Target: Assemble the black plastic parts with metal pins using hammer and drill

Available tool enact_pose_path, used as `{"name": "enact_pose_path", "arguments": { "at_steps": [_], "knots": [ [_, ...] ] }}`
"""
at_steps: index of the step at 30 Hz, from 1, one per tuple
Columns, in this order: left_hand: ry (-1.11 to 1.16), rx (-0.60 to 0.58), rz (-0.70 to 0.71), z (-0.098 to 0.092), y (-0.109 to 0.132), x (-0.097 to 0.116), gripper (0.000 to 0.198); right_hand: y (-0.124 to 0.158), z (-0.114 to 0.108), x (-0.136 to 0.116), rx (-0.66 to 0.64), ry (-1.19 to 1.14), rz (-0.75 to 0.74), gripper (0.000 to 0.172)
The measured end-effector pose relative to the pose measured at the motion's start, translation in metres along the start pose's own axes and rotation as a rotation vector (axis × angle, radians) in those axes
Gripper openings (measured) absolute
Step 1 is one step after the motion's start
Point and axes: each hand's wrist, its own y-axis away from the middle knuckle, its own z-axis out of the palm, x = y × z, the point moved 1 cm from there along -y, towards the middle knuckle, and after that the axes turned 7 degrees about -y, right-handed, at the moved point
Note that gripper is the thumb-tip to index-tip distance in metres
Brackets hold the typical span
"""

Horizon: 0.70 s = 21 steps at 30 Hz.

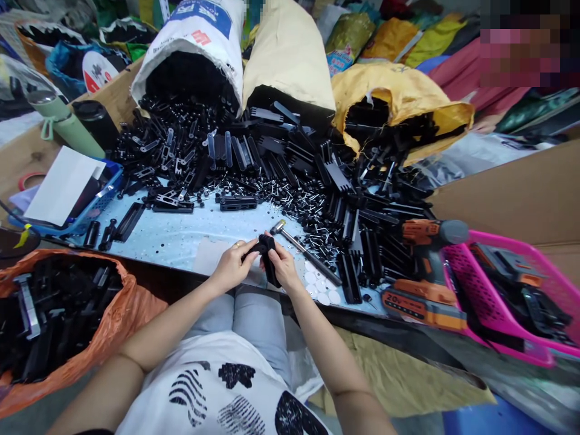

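Note:
Close to the table's front edge, both hands meet at a dark elongated plastic part (272, 269). My right hand (284, 263) is closed around its side. My left hand (232, 266) pinches its upper left end, or a second black piece joined there; the fingers hide which. Just beyond the hands lies a hammer (304, 246) with a metal head and dark handle, slanting down to the right. Small bolts or pins (312, 225) are heaped behind it. White round discs (322, 285) lie right of my right hand. An assembled black part (237, 203) rests farther back.
Sacks (290, 54) spill black parts across the back of the table. An orange and grey cordless drill (426, 272) stands at right by a pink basket (502, 296). At left are a blue basket (106, 192), green bottle (75, 130) and orange bag (131, 305) of black parts.

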Motion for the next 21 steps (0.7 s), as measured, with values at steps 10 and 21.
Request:
{"name": "enact_pose_path", "arguments": {
  "at_steps": [10,21],
  "knots": [
    [-0.101,0.212,0.068,0.011,0.011,0.014,0.037,0.002,-0.01,-0.018,-0.087,0.57,-0.398,0.055],
    [0.089,0.266,0.268,0.004,-0.001,0.006,0.035,0.014,0.026,-0.009,0.062,0.626,-0.552,0.059]
  ]
}}
